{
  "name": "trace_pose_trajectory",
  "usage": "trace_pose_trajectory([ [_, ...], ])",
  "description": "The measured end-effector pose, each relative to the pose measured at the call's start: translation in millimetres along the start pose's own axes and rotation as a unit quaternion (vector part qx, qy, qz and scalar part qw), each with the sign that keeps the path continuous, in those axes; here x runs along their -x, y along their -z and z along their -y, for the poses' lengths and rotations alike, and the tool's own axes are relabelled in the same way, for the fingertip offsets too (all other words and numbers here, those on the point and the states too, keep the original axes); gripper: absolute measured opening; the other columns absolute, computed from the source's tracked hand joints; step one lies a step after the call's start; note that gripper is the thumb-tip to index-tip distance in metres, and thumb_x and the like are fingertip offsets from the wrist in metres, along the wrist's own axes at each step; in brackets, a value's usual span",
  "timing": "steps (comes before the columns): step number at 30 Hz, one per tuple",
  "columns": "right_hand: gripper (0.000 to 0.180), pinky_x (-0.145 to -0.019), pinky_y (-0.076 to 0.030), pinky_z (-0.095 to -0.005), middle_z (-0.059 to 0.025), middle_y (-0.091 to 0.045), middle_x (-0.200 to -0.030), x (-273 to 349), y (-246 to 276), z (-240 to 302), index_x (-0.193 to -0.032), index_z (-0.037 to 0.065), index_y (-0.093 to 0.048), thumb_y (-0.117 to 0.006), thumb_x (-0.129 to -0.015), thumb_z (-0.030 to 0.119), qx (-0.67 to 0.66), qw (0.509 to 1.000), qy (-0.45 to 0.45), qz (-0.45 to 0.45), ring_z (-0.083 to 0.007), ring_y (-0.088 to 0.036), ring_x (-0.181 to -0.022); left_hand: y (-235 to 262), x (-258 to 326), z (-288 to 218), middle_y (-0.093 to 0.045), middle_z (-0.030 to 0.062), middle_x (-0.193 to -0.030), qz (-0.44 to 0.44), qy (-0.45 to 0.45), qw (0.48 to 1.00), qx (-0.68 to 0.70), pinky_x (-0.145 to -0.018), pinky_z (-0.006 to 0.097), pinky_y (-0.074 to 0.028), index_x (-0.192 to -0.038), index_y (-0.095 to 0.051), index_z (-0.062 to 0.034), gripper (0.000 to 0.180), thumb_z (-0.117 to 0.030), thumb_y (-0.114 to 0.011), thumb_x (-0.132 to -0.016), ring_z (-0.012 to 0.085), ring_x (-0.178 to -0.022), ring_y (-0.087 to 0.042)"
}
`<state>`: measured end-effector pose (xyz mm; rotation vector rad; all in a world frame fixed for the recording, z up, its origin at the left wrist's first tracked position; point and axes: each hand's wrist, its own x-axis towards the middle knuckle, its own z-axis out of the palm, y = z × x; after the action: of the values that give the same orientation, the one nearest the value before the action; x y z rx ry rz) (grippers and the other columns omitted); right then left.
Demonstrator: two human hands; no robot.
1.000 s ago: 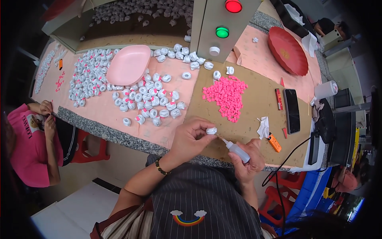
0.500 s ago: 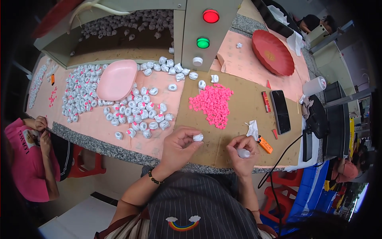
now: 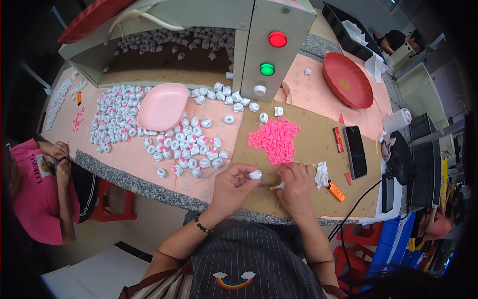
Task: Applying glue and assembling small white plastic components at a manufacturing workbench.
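My left hand [image 3: 233, 187] pinches a small white rounded piece [image 3: 255, 175] between thumb and fingertips. Close by on the right, my right hand [image 3: 297, 190] is closed, its fingertips at the lower edge of a heap of small bright pink pieces [image 3: 275, 139]. A small whitish tool with a thin brownish tip [image 3: 277, 187] sticks out from under that hand toward the left; most of it is hidden. Whether the fingertips also grip a pink piece I cannot tell. To the left lie many white rounded pieces [image 3: 113, 112], several with pink bits on them.
A pale pink dish [image 3: 163, 107] rests among the white pieces. Behind stands a metal housing [image 3: 271, 52] with red and green lights. Right of my hands are crumpled tissue [image 3: 321, 174], an orange lighter [image 3: 335, 191] and a phone [image 3: 355, 152]. Another person [image 3: 42, 192] sits at the left.
My right hand has turned palm down and moved left and forward to the pink heap; the whitish tool now points left. My left hand keeps its white piece. The whole view has shifted slightly.
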<state>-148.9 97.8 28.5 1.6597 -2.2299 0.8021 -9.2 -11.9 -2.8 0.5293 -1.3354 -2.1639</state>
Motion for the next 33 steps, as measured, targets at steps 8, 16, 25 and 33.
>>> trace_pose_trajectory([
  [8, 0.003, -0.063, -0.047, -0.0245, -0.0055, -0.062, -0.075, 6, 6, 24, -0.082, -0.002, -0.06, -0.061, -0.083, -0.004, -0.485, 0.812, -0.318, 0.058, -0.0119, -0.059, -0.071, 2, 0, 6, -0.064, 0.0111, -0.102, 0.033, 0.011, 0.999, -0.002, -0.083, 0.025, -0.051, -0.11, -0.055, 0.0062, 0.027, 0.01, -0.059, -0.084, 0.0135, -0.093, -0.063],
  [16, 0.006, -0.065, -0.047, -0.0212, -0.0059, -0.063, -0.079, 12, -3, 29, -0.089, -0.005, -0.062, -0.061, -0.083, -0.006, -0.489, 0.812, -0.31, 0.078, -0.0087, -0.059, -0.072, 3, 7, 3, -0.063, 0.0124, -0.103, 0.049, 0.02, 0.998, -0.026, -0.084, 0.026, -0.051, -0.109, -0.057, 0.0068, 0.026, 0.01, -0.059, -0.084, 0.0158, -0.095, -0.063],
  [25, 0.005, -0.062, -0.044, -0.0234, -0.0107, -0.063, -0.078, 20, -13, 33, -0.084, -0.006, -0.065, -0.064, -0.079, -0.006, -0.459, 0.864, -0.203, -0.035, -0.014, -0.056, -0.07, 13, 1, -8, -0.063, 0.0119, -0.104, 0.113, 0.056, 0.992, 0.011, -0.081, 0.025, -0.052, -0.106, -0.06, 0.0081, 0.024, 0.01, -0.061, -0.082, 0.0148, -0.093, -0.063],
  [33, 0.01, -0.06, -0.046, -0.0258, -0.0114, -0.062, -0.077, 20, -17, 31, -0.085, -0.005, -0.065, -0.065, -0.076, -0.009, -0.424, 0.893, -0.146, -0.042, -0.0172, -0.058, -0.069, 8, 0, -4, -0.06, 0.0125, -0.105, 0.091, -0.002, 0.995, -0.036, -0.076, 0.023, -0.051, -0.103, -0.061, 0.0079, 0.022, 0.012, -0.057, -0.081, 0.0127, -0.091, -0.061],
])
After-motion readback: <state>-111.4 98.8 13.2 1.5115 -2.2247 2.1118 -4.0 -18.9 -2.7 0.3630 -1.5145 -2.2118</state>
